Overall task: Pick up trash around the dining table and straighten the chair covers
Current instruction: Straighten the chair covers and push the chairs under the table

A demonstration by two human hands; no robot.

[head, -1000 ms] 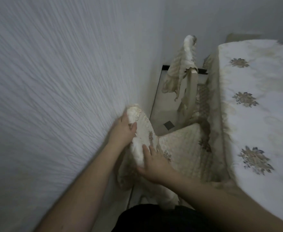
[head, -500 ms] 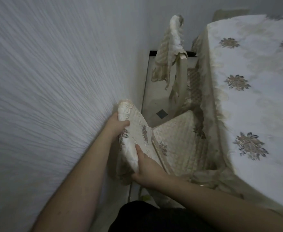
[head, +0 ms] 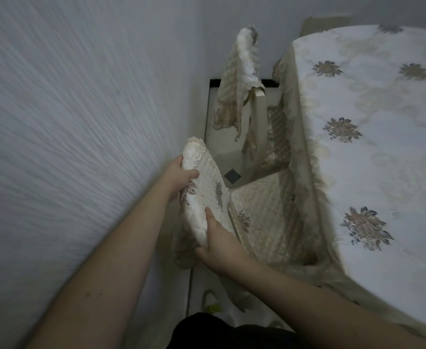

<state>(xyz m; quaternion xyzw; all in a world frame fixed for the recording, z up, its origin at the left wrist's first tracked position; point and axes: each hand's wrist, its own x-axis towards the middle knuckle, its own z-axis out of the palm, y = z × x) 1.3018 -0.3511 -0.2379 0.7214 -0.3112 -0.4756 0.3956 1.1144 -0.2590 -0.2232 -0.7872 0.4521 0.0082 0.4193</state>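
A cream quilted chair cover (head: 202,187) with brown flower embroidery sits over the backrest of the near chair, whose padded seat (head: 264,212) lies to the right. My left hand (head: 179,176) grips the cover near its top edge, thumb on the front. My right hand (head: 219,245) grips the cover's lower end, thumb on top and fingers underneath. A second chair farther back has its cover (head: 239,79) hanging crooked and bunched off the backrest.
A textured wall (head: 81,147) runs close along the left. The dining table (head: 373,152), under a white flowered cloth, fills the right. Pale floor tiles with a dark square inset (head: 233,175) show between the chairs. A small greenish scrap (head: 213,308) lies on the floor near my body.
My right hand has slid down the cover to its lower end, and my left hand has shifted slightly lower on the top. The view has tilted a little.
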